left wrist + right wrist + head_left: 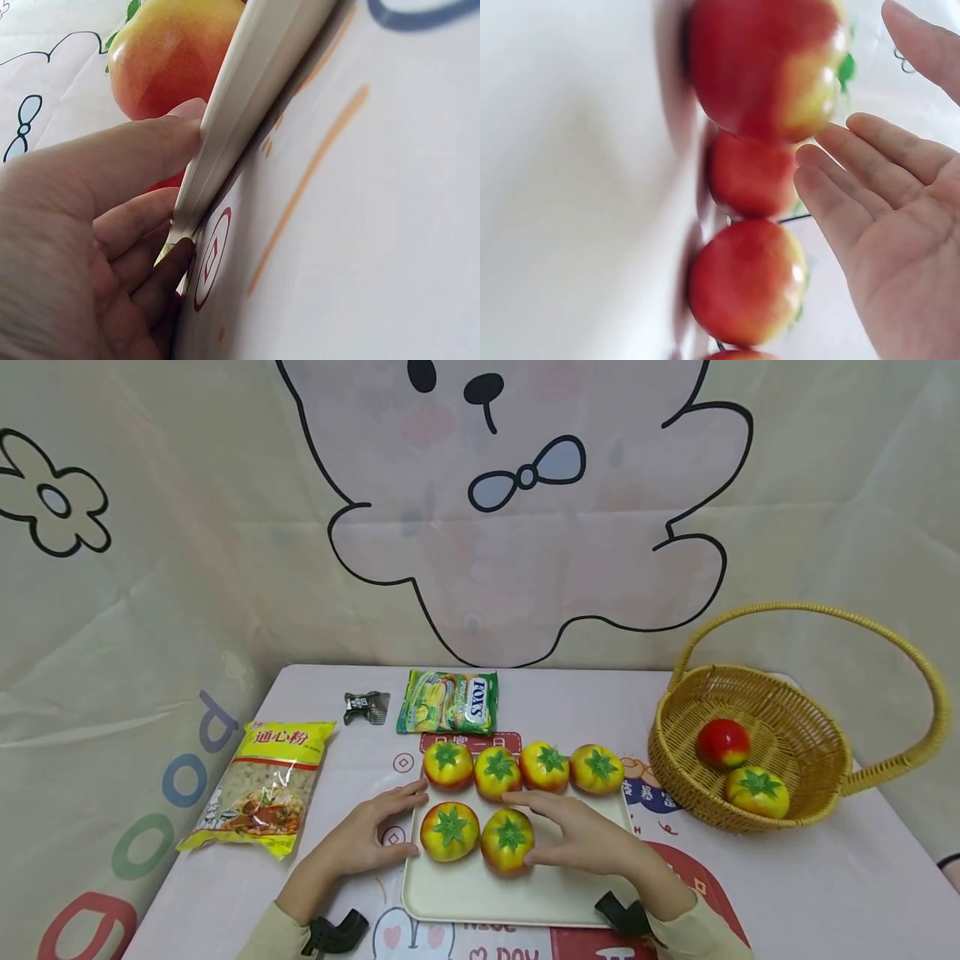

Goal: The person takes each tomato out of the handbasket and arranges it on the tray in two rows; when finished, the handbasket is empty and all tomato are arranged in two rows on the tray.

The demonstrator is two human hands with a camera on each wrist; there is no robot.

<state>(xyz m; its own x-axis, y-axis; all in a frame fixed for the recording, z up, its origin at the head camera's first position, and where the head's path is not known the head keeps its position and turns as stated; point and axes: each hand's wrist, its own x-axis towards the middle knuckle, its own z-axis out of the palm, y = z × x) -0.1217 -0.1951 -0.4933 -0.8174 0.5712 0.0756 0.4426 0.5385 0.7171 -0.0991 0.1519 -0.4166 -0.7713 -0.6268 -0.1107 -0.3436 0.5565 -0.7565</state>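
Note:
Several red-and-yellow tomatoes with green star-shaped tops lie on a cream tray [570, 897]. A row stands along its back edge, with a back-right tomato [597, 769] at its end. In front sit a left tomato [450, 832] and a right tomato [507, 843]. My left hand [369, 833] rests its thumb and fingertips against the tray's left rim [232, 112], holding no tomato. Over the tray, my right hand [581, 833] has its fingers extended and thumb apart, beside the front right tomato. In the right wrist view its fingertips come close to a tomato [769, 67]; contact is unclear.
At the right stands a wicker basket [675, 777] with a tall handle, holding a red tomato [723, 743] and a yellowish tomato [757, 792]. A yellow pasta bag [262, 785] lies left. Behind the tray are a green FOX'S packet [447, 702] and a small black wrapper [367, 707].

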